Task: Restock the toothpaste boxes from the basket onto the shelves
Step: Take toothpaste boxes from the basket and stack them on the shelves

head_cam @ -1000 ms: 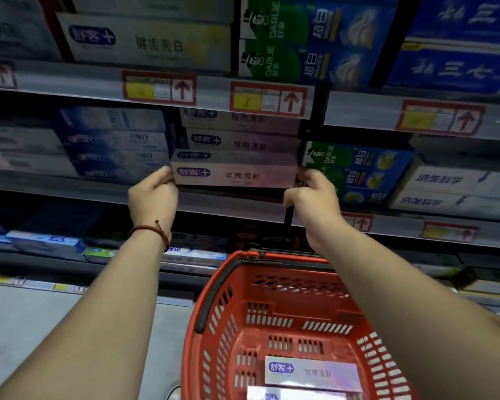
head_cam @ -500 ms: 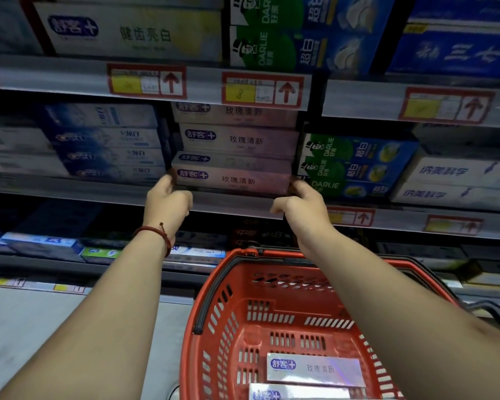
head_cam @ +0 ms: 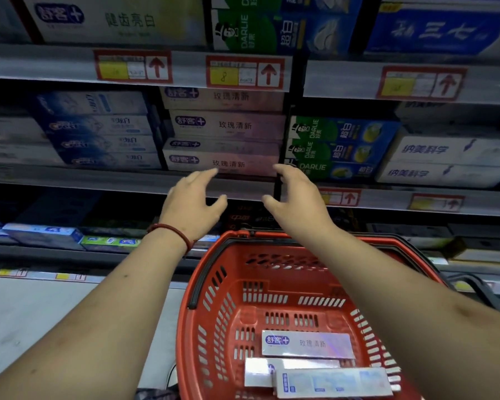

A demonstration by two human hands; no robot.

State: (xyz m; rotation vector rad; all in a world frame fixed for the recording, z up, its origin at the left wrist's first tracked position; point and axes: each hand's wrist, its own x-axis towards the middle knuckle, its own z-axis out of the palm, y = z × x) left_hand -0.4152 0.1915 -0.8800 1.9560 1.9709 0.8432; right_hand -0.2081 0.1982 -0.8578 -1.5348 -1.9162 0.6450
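- Hands both hold nothing: left hand (head_cam: 192,197) and right hand (head_cam: 299,194) hang with fingers loosely spread before the grey metal shelf lip (head_cam: 98,179), with a gap between the thumbs.
- Lowest pink-and-white toothpaste box (head_cam: 223,164) lies flat at the shelf front, under a stack of like boxes (head_cam: 228,125). The left fingertips overlap its lower edge; I cannot tell whether they touch.
- Blue Crest cartons (head_cam: 98,142) crowd the stack's left; green Darlie cartons (head_cam: 329,148) stand right, past a black upright post (head_cam: 276,189).
- Red slotted plastic basket (head_cam: 214,255) below the forearms holds three long pale toothpaste boxes (head_cam: 306,343).

Three toothpaste boxes (head_cam: 306,343) in one red basket (head_cam: 211,336), three pink boxes (head_cam: 225,125) on the shelf (head_cam: 98,177) (same brand), one left hand (head_cam: 192,202), one right hand (head_cam: 296,197).
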